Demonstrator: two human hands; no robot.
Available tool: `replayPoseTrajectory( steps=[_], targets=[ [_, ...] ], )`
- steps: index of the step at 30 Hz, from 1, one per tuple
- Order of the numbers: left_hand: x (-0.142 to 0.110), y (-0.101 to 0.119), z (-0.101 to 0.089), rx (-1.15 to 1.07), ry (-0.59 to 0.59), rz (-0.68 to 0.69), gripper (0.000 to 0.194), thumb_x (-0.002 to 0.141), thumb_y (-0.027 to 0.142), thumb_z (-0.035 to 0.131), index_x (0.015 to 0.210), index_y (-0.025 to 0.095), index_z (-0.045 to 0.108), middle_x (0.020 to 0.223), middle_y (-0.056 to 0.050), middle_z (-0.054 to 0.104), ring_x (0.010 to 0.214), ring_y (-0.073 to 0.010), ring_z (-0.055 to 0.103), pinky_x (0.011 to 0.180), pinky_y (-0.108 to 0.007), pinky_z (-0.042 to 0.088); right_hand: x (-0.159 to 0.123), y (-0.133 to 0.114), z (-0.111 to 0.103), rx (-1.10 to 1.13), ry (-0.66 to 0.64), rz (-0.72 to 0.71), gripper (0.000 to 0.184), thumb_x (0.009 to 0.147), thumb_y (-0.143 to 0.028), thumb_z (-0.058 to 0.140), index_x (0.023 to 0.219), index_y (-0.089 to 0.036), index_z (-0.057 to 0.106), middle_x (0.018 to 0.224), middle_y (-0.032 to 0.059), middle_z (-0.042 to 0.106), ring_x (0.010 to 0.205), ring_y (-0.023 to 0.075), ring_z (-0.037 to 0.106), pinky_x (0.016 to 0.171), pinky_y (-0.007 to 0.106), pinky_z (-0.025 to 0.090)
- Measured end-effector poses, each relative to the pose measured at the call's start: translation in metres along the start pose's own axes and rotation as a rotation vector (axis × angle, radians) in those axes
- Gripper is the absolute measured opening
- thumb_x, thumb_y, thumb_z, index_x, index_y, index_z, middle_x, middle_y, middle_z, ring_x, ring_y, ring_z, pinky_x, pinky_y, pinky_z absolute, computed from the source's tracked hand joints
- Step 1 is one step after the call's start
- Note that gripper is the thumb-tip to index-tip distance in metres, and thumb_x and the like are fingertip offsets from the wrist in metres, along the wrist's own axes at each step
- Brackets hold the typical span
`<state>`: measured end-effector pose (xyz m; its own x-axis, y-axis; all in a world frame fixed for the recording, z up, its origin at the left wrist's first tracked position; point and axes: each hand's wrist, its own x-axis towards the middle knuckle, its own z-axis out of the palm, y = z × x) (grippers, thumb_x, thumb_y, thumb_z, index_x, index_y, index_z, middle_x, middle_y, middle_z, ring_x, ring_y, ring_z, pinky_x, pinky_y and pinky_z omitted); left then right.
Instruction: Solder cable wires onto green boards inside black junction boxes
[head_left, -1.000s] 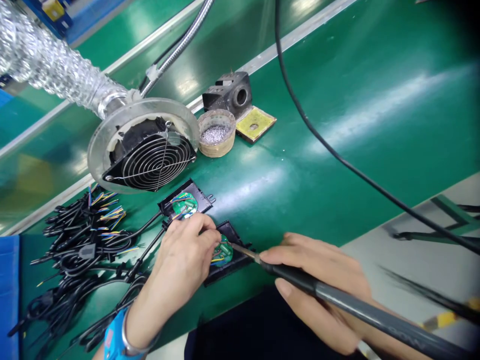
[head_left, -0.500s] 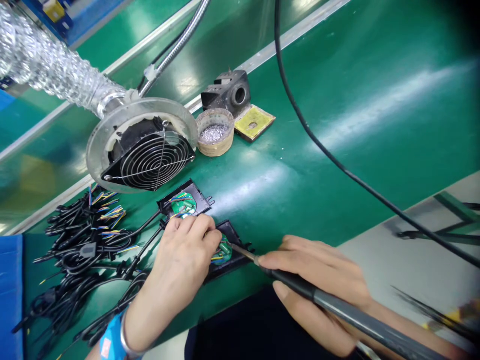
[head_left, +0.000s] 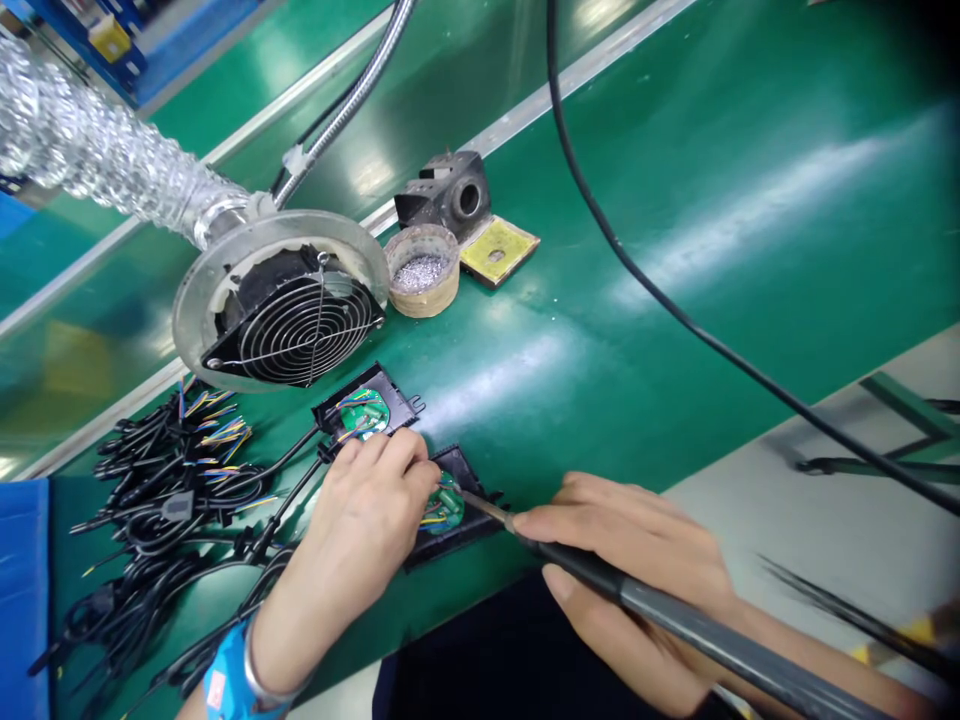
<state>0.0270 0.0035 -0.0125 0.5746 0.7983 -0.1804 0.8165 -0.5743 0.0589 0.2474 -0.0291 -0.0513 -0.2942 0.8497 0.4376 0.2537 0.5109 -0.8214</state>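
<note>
Head cam: I have the right hand (head_left: 630, 570) closed on a slim soldering iron with a grey handle and black grip (head_left: 675, 618), thumb on one side, fingers on the other. Iron slants up-left in frame, metal tip over the round green circuit board (head_left: 450, 508); can't tell if it's in contact. Board sits inside the nearer black rectangular plastic housing (head_left: 461, 465) on the glossy green bench (head_left: 637, 400), blue and yellow wires on it.

Left hand (head_left: 375, 510): fingers bent together at the board's left side, fingertips hidden, so I can't tell what they pinch. Bright blue band (head_left: 229, 670) on that wrist.

Just beyond the left hand: second black plastic housing (head_left: 401, 400), green board with coloured wires inside. Heap of black cables with bare coloured ends (head_left: 180, 505) to the left. Round fan with a silver wire guard (head_left: 315, 340) behind that. Right of the fan: round tan pot of silvery bits (head_left: 424, 300), dark iron stand (head_left: 450, 190), yellow square sponge (head_left: 499, 250), all close together.
</note>
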Motion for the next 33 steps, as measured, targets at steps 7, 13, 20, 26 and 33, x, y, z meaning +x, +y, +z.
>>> replayPoseTrajectory(
  steps=[7, 13, 20, 26, 33],
  targets=[
    [0.002, 0.001, -0.001, 0.021, -0.001, 0.006, 0.007, 0.092, 0.017, 0.057, 0.091, 0.022, 0.062, 0.095, -0.001, 0.058, 0.082, -0.0209, 0.056, 0.074, -0.039, 0.041, -0.005, 0.002, 0.001, -0.052, -0.002, -0.025, 0.028, 0.077, -0.009, 0.05, 0.102, -0.018, 0.061, 0.069, 0.0023, 0.06, 0.056, 0.0139, 0.052, 0.05, 0.029, 0.04],
    [0.002, 0.0, 0.0, 0.011, -0.001, 0.016, 0.008, 0.093, 0.018, 0.056, 0.092, 0.022, 0.063, 0.095, -0.001, 0.058, 0.082, -0.0207, 0.055, 0.073, -0.038, 0.04, -0.008, -0.002, -0.003, -0.04, 0.012, -0.008, 0.028, 0.077, -0.01, 0.05, 0.102, -0.017, 0.061, 0.071, 0.0036, 0.06, 0.058, 0.0153, 0.055, 0.052, 0.031, 0.042],
    [0.003, -0.001, -0.001, 0.0, 0.007, 0.013, 0.011, 0.095, 0.02, 0.053, 0.089, 0.02, 0.063, 0.093, -0.001, 0.058, 0.082, -0.0199, 0.055, 0.071, -0.037, 0.039, -0.005, -0.01, -0.011, -0.009, 0.047, 0.057, 0.027, 0.078, -0.009, 0.05, 0.101, -0.017, 0.062, 0.068, 0.0031, 0.059, 0.056, 0.016, 0.056, 0.051, 0.032, 0.044],
    [0.002, -0.001, -0.001, -0.035, 0.008, -0.005, 0.014, 0.096, 0.02, 0.051, 0.089, 0.021, 0.063, 0.094, -0.002, 0.058, 0.083, -0.0196, 0.056, 0.075, -0.038, 0.04, 0.011, 0.0, -0.02, -0.04, 0.092, -0.005, 0.031, 0.077, -0.008, 0.054, 0.105, -0.02, 0.063, 0.076, 0.0033, 0.067, 0.06, 0.0153, 0.06, 0.054, 0.03, 0.05],
    [0.001, 0.0, 0.002, -0.074, 0.038, -0.007, 0.015, 0.095, 0.02, 0.053, 0.087, 0.021, 0.065, 0.092, -0.002, 0.06, 0.083, -0.018, 0.057, 0.076, -0.035, 0.042, 0.076, 0.05, -0.03, -0.196, 0.254, -0.269, 0.026, 0.082, -0.015, 0.06, 0.106, -0.023, 0.065, 0.089, 0.0054, 0.074, 0.072, 0.0178, 0.066, 0.065, 0.031, 0.055]
  ],
)
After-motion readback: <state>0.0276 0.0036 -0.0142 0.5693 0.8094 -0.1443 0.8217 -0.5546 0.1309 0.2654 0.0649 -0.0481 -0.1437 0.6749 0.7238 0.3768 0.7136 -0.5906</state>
